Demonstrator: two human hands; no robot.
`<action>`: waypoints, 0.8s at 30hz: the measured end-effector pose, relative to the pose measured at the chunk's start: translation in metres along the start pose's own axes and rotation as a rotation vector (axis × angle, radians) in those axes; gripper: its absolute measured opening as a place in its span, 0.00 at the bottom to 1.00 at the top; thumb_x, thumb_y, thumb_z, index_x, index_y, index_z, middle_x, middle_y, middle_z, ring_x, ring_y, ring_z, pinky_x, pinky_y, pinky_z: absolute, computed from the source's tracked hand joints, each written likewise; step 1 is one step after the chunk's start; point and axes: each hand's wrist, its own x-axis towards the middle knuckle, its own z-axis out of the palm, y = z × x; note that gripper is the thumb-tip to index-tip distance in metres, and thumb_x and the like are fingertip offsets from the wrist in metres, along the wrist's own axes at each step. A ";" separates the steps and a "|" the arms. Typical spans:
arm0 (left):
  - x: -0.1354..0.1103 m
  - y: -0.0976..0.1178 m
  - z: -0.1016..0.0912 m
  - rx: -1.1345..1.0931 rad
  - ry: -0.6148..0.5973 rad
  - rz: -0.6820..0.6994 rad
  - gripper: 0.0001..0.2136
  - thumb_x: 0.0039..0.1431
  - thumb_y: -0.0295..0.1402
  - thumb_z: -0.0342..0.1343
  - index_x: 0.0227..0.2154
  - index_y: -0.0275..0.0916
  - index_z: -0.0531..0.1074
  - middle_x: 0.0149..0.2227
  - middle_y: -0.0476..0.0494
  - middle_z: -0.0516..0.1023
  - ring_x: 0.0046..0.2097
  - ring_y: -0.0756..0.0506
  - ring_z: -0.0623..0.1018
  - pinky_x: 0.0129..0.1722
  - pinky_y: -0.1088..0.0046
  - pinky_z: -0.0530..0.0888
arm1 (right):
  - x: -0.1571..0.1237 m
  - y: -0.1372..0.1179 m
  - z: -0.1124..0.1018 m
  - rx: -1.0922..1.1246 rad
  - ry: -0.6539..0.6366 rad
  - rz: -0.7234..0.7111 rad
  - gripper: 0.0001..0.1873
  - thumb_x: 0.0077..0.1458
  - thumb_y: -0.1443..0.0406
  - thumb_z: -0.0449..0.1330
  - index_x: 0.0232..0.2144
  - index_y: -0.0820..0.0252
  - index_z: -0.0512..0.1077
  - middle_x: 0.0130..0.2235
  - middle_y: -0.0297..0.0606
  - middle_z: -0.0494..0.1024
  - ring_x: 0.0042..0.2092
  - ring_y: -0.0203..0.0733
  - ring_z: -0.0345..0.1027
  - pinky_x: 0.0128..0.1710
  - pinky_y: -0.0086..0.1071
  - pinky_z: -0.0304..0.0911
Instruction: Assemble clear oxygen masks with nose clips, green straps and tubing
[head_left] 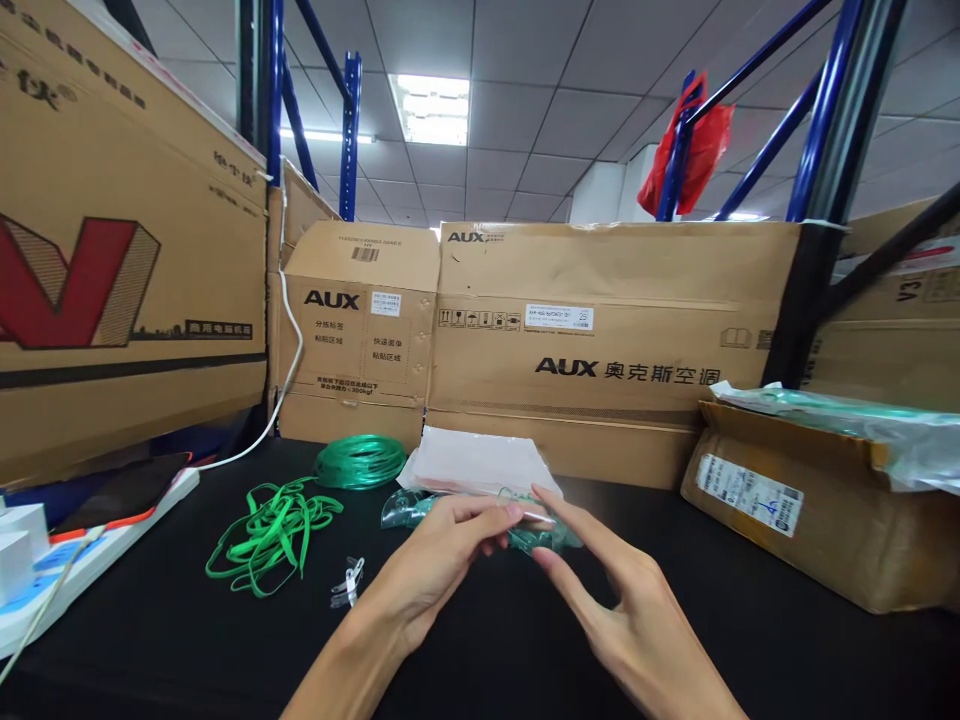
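Observation:
My left hand point(469, 525) is closed, pinching a small thin whitish piece point(538, 518) between thumb and fingers; its exact kind is too small to tell. Just to the right, my right hand point(607, 565) has thumb and index finger apart around the piece's free end. Behind both hands lie clear greenish plastic bags point(405, 508), partly hidden by the fingers. A stack of white sheets point(476, 458) rests beyond the bags. Left of my left hand, a few small clear and white plastic pieces point(349, 582) lie on the black tabletop point(480, 660).
A tangle of flat green cord point(274, 535) and a coil of green tubing point(361, 462) lie at left. A white power strip point(97, 565) with a phone point(124, 490) fills the left edge. An opened carton point(825, 520) stands right; large cartons point(615, 340) wall the back.

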 end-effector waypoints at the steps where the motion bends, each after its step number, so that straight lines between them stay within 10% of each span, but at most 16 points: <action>1: 0.000 0.001 0.001 0.024 -0.005 0.011 0.12 0.63 0.41 0.61 0.39 0.38 0.84 0.37 0.43 0.82 0.38 0.46 0.72 0.40 0.71 0.66 | 0.000 0.000 0.001 -0.006 0.019 -0.007 0.24 0.65 0.59 0.61 0.62 0.51 0.68 0.62 0.40 0.75 0.60 0.51 0.71 0.63 0.50 0.64; 7: -0.004 0.008 0.004 0.107 -0.111 0.107 0.13 0.66 0.40 0.58 0.42 0.40 0.84 0.42 0.45 0.84 0.50 0.42 0.77 0.56 0.67 0.66 | 0.001 0.000 0.003 -0.036 0.047 -0.015 0.22 0.61 0.57 0.64 0.56 0.54 0.75 0.55 0.43 0.81 0.52 0.55 0.78 0.55 0.48 0.72; 16: -0.017 0.011 -0.016 1.005 0.025 0.034 0.19 0.65 0.50 0.54 0.34 0.44 0.85 0.27 0.47 0.82 0.34 0.41 0.78 0.32 0.70 0.66 | -0.010 0.033 0.000 -0.170 -0.233 0.184 0.24 0.53 0.46 0.64 0.47 0.48 0.83 0.46 0.44 0.85 0.48 0.65 0.80 0.49 0.56 0.75; 24: -0.062 0.038 -0.123 1.344 0.502 -0.049 0.19 0.68 0.47 0.49 0.43 0.41 0.81 0.45 0.40 0.84 0.45 0.35 0.80 0.44 0.65 0.68 | -0.015 0.030 -0.004 -0.156 -0.391 0.355 0.26 0.53 0.45 0.61 0.48 0.47 0.82 0.49 0.43 0.84 0.51 0.62 0.77 0.56 0.52 0.69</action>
